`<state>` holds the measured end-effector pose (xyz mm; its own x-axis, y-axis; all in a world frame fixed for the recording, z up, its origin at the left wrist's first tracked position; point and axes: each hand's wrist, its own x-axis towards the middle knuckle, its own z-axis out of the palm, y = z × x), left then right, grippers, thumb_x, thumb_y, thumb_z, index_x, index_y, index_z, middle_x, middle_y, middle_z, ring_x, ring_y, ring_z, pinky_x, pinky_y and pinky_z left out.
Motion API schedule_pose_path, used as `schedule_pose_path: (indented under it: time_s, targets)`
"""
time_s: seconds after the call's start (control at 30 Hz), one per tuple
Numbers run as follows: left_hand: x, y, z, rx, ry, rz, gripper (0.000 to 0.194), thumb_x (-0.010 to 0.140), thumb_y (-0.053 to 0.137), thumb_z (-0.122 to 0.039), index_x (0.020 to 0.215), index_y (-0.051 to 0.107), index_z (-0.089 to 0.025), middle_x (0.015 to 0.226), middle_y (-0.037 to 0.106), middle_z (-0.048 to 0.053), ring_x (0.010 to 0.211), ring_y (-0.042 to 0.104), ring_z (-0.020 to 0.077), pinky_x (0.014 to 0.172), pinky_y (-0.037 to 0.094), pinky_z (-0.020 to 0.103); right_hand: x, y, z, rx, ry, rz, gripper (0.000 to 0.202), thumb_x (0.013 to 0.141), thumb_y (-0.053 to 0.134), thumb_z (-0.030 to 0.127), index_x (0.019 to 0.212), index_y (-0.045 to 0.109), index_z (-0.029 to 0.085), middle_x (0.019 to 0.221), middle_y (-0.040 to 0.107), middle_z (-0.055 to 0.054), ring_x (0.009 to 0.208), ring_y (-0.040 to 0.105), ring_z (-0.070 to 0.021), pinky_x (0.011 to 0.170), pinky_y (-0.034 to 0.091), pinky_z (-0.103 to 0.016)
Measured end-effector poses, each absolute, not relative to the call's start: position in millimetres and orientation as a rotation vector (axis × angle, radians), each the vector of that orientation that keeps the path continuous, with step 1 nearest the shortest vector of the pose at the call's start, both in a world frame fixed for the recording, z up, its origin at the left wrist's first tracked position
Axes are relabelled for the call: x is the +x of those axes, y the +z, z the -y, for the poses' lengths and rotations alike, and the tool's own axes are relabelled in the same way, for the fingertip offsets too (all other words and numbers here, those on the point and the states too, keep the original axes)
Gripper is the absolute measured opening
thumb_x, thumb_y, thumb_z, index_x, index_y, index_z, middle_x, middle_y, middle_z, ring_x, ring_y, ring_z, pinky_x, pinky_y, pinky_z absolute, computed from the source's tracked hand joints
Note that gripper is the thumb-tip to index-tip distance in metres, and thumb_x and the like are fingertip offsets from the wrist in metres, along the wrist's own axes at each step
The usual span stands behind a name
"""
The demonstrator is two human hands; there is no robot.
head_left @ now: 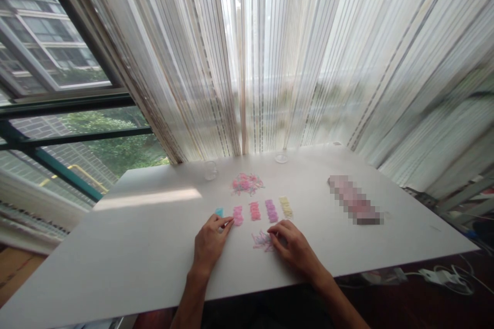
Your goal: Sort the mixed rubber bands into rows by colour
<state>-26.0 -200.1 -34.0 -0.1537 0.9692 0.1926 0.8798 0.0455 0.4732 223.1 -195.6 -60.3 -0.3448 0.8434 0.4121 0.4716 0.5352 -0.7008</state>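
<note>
Five small colour groups lie in a row on the white table: blue [219, 212], pink [237, 216], coral [255, 211], purple [271, 211] and yellow [286, 207]. My left hand [213, 239] has thumb and forefinger pinched at the left edge of the pink group; what they hold is too small to name. A loose mixed pile [261, 241] of thin pink and pale pieces lies nearer me. At its right side is my right hand [291, 247], fingertips pinched together, their content unclear. Behind the row sits a larger mixed pile [247, 183].
Two clear round containers, one at back left [210, 170] and one at back centre [281, 157], stand near the curtain [262, 61]. A blurred-out pinkish object [353, 199] lies at the right. Cables [447, 275] show beyond the table's right front edge.
</note>
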Motion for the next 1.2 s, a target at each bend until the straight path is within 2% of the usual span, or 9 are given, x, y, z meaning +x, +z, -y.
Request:
schedule_pose_path:
  time_s: [0.33, 0.7, 1.03, 1.2]
  targets:
    - [-28, -35, 208, 1.923, 0.684, -2.134, 0.022, 0.096, 0.059, -0.033, 0.109, 0.077, -0.031, 0.087, 0.067, -0.002, 0.072, 0.066, 0.0139, 0.069, 0.048, 0.024, 224, -61, 195, -1.051, 0.601, 2.000, 0.016, 0.094, 0.055, 0.014, 0.097, 0.068, 0.022, 0.092, 0.066, -0.006, 0.087, 0.065, -0.0215, 0.080, 0.056, -0.035]
    - [-13, -40, 206, 1.981, 0.628, -2.238, 0.024, 0.093, 0.065, -0.034, 0.115, 0.073, -0.032, 0.091, 0.068, -0.001, 0.079, 0.069, 0.0166, 0.064, 0.047, 0.023, 223, -61, 196, -1.055, 0.613, 1.994, 0.016, 0.094, 0.055, 0.013, 0.097, 0.068, 0.022, 0.093, 0.066, -0.006, 0.088, 0.065, -0.0216, 0.081, 0.056, -0.035]
    - [-15, -41, 204, 1.958, 0.706, -2.225, 0.023, 0.093, 0.065, -0.036, 0.113, 0.073, -0.031, 0.091, 0.068, -0.002, 0.080, 0.069, 0.0171, 0.065, 0.049, 0.024, 222, -57, 197, -1.061, 0.621, 1.998, 0.016, 0.093, 0.055, 0.013, 0.096, 0.068, 0.022, 0.092, 0.066, -0.006, 0.088, 0.065, -0.0222, 0.080, 0.056, -0.036]
    - [-14, -40, 202, 1.982, 0.877, -2.193, 0.027, 0.091, 0.065, -0.038, 0.114, 0.071, -0.025, 0.099, 0.067, 0.002, 0.073, 0.066, 0.0163, 0.067, 0.054, 0.028, 222, -59, 196, -1.056, 0.619, 1.997, 0.016, 0.094, 0.055, 0.014, 0.097, 0.068, 0.022, 0.092, 0.066, -0.006, 0.088, 0.065, -0.0221, 0.081, 0.056, -0.036]
